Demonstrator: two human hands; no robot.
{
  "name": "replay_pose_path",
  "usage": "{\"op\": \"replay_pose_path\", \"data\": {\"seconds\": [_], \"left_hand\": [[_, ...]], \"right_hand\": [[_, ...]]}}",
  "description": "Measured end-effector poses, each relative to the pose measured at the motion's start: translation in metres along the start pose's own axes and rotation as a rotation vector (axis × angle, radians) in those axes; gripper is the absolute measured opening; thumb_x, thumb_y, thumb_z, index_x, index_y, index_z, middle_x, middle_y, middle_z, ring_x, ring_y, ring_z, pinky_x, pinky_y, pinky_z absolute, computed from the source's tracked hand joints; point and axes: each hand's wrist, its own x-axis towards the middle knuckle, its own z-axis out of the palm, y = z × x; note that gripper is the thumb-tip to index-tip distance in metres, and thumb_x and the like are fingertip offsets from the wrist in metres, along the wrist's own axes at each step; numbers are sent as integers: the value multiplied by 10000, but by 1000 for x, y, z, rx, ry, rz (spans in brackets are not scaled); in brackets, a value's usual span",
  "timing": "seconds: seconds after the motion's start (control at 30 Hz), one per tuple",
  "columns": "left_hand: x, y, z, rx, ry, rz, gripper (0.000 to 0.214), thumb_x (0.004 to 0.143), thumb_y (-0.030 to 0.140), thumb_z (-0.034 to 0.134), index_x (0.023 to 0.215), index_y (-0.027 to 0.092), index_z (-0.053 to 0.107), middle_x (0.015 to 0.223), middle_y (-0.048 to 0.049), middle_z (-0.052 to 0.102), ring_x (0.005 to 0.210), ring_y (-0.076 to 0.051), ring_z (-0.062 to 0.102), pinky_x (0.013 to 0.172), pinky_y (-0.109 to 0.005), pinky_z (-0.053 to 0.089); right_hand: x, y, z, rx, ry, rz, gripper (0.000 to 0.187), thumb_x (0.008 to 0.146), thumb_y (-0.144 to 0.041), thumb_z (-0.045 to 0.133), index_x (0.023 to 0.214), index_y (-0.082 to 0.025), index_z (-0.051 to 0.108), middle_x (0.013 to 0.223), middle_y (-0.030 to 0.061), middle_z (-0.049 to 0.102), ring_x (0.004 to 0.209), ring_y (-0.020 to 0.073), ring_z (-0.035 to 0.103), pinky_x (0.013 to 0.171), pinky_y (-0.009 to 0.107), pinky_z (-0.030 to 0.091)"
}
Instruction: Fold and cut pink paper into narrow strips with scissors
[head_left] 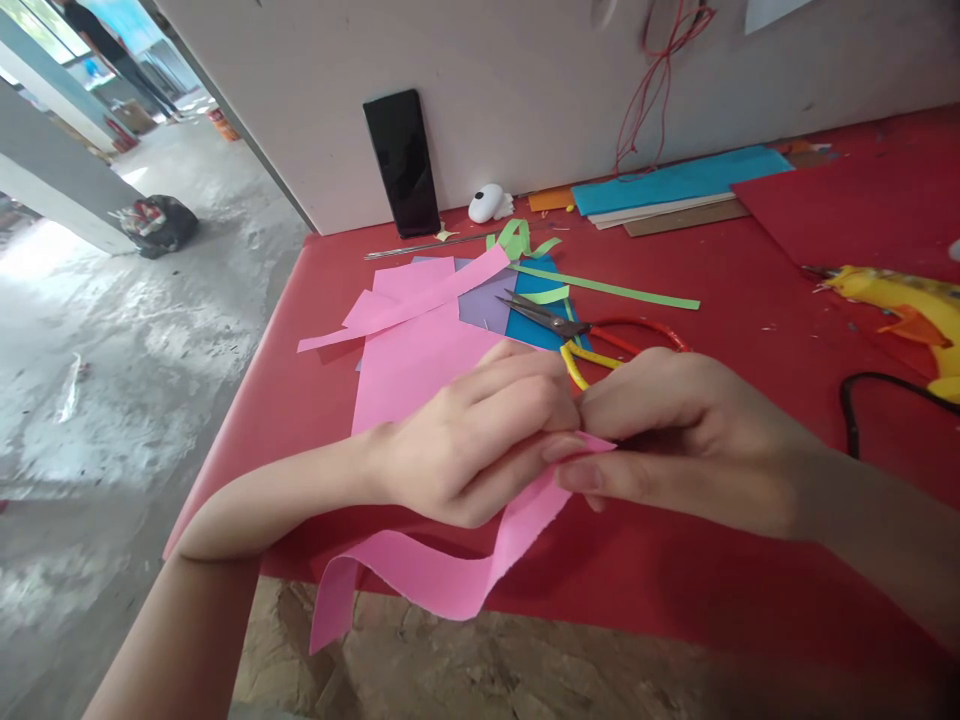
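Pink paper strip (450,590) is pinched between the fingertips of two bare hands in the head view, at the near side of a red worktop (300,400). The left hand (472,430) and right hand (675,430) meet near the middle, both clamped on one end of the strip, which pokes out in a small tip between the thumbs; the loose length droops in a wave to the near left, past the worktop's near edge.

Beyond the left hand lies a pink sheet (397,380), partly covered by cut pink pieces (405,310). A lavender sheet (487,295) and a blue sheet (529,335) show just to its right. Scissors (559,322) with red and yellow handles rest with their blades over the blue sheet, beside bright green strips (615,285), some of them curled.

At the far side, a dark-screened phone (405,165) leans upright against a pale wall (525,100), with a small white figure (489,203) to its right. Farther right are a turquoise sheet (682,178), a large red sheet (862,215) and a yellow glue gun (900,295). Red string (664,70) hangs on the wall. Far left, a person (112,50) stands on the bare floor (240,200), well beyond a black bag (161,225).
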Motion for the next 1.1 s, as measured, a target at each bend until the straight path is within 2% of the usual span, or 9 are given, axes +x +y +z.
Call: {"op": "replay_pose_path", "data": {"seconds": [0.17, 0.37, 0.5, 0.57, 0.7, 0.8, 0.9, 1.0, 1.1], "left_hand": [[-3, 1, 2, -26, 52, -28, 159, 951, 133, 438, 799, 175, 458, 666, 2, 522, 630, -114, 524, 623, -276, 475], [-4, -2, 2, -155, 31, -133, 183, 994, 207, 395, 816, 195, 436, 700, 8, 499, 655, -107, 520, 612, -246, 495], [-3, -3, 3, -57, 50, -39, 140, 968, 167, 440, 829, 190, 443, 676, 28, 479, 625, -95, 507, 609, -242, 486], [-3, -4, 3, -41, 46, -36, 146, 957, 146, 433, 819, 192, 434, 663, 32, 470, 611, -92, 487, 609, -245, 478], [-3, -3, 1, -161, 21, -127, 192, 955, 144, 434, 773, 201, 407, 645, 41, 454, 600, -83, 448, 582, -222, 451], [-2, -1, -2, -335, -30, -282, 216, 975, 175, 432, 762, 206, 413, 656, 43, 460, 618, -82, 467, 581, -210, 459], [0, 0, -4, -392, -54, -398, 244, 1001, 206, 379, 760, 215, 411, 656, 41, 468, 621, -90, 479, 586, -217, 468], [2, -2, -5, -286, -54, -283, 216, 985, 183, 416, 771, 209, 421, 657, 35, 492, 619, -90, 496, 591, -218, 462], [1, -5, -5, -122, -50, -170, 178, 955, 147, 458, 783, 194, 443, 661, 20, 498, 620, -95, 483, 604, -229, 456]], "right_hand": [[0, 2, 1, 34, -5, 25, 386, 868, -179, 561, 500, -136, 450, 494, -72, 292, 459, 18, 260, 396, 162, 208], [1, -1, 1, 86, -21, 71, 390, 863, -196, 582, 494, -130, 476, 474, -76, 291, 445, 12, 262, 399, 161, 211], [3, 0, 1, 117, -44, 137, 435, 864, -340, 632, 508, -128, 501, 454, -76, 284, 431, 13, 250, 389, 171, 192], [4, 2, 2, 141, -52, 150, 460, 859, -382, 643, 503, -124, 506, 452, -74, 282, 433, 13, 251, 389, 172, 186], [5, 2, 0, 182, -70, 144, 449, 868, -401, 627, 528, -117, 555, 445, -74, 307, 420, 7, 276, 386, 168, 193], [5, 2, -2, 189, -52, 139, 435, 876, -367, 618, 528, -113, 559, 445, -79, 312, 415, 1, 278, 377, 159, 185], [6, 5, -3, 180, -42, 134, 387, 869, -281, 620, 524, -119, 551, 449, -83, 298, 417, -1, 266, 377, 160, 171], [5, 9, -2, 163, -14, 105, 342, 865, -240, 618, 544, -131, 570, 461, -81, 303, 423, 2, 270, 385, 164, 175], [4, 9, -3, 101, -19, 154, 344, 868, -275, 616, 553, -147, 568, 455, -79, 291, 410, 15, 255, 373, 179, 170]]}}
